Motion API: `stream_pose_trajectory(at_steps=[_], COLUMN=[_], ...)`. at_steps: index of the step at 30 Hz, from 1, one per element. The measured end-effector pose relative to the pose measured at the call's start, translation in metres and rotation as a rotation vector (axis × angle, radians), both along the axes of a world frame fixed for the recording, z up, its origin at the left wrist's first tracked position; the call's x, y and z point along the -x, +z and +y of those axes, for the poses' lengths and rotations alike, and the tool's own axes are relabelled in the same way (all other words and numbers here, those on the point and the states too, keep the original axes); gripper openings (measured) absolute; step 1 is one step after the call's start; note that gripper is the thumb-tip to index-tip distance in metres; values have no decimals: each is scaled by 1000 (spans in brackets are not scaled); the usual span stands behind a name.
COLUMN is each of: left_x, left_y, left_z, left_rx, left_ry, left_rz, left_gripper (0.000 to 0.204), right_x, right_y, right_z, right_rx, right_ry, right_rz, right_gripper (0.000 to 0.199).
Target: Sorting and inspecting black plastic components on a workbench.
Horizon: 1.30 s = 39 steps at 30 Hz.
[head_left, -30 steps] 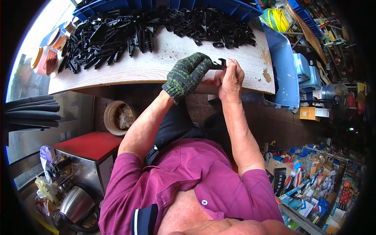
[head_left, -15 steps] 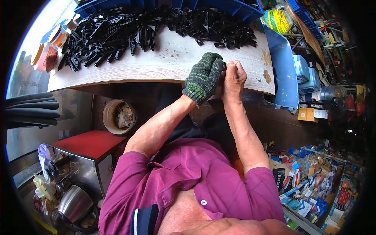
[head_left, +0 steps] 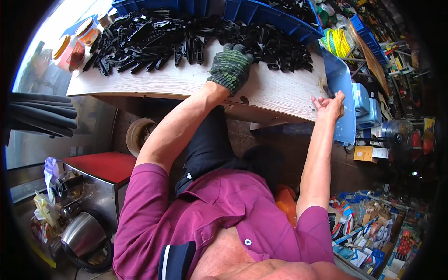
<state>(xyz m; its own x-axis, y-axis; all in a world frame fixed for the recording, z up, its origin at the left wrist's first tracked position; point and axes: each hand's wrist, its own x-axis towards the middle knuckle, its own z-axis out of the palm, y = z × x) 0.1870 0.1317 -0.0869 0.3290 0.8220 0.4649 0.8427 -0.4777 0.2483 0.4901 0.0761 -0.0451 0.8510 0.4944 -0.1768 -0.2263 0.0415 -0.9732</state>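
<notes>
Left hand (head_left: 230, 69), gloved, is at the near edge of the black parts (head_left: 282, 52) on the table (head_left: 186, 80); fingertips hidden, can't tell if it grips. Right hand (head_left: 330, 108) is by the tub (head_left: 344, 131), fingers loosely spread, nothing visible in them. Clean pick: one loose edge part, lift straight, don't drag neighbours.

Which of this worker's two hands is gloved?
The left hand, by the black plastic parts: it wears a green-and-black knitted glove, while the right hand is bare.
</notes>
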Motion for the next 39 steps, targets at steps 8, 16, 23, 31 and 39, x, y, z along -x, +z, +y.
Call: stream_pose_trajectory(at_steps=[8,16,23,31,39], left_x=[-4,-1,-17,-20,-16], left_y=[-2,-4,-14,1,-1], left_z=[3,-6,-24,-36,-51], left_rx=[44,73,579,318,285], left_ry=[-129,-180,-311,-242,-188], left_rz=[53,-109,-983,-535,-510], left_gripper=[27,17,37,35,27], right_x=[62,110,132,121,129], right_y=[-20,-24,-22,-37,-37], right_z=[-5,3,-3,-3,-10], right_rx=[68,109,6,-41,-69], right_ry=[590,841,974,979,965], right_rz=[39,-35,-207,-274,-321], right_gripper=[34,29,38,30,34])
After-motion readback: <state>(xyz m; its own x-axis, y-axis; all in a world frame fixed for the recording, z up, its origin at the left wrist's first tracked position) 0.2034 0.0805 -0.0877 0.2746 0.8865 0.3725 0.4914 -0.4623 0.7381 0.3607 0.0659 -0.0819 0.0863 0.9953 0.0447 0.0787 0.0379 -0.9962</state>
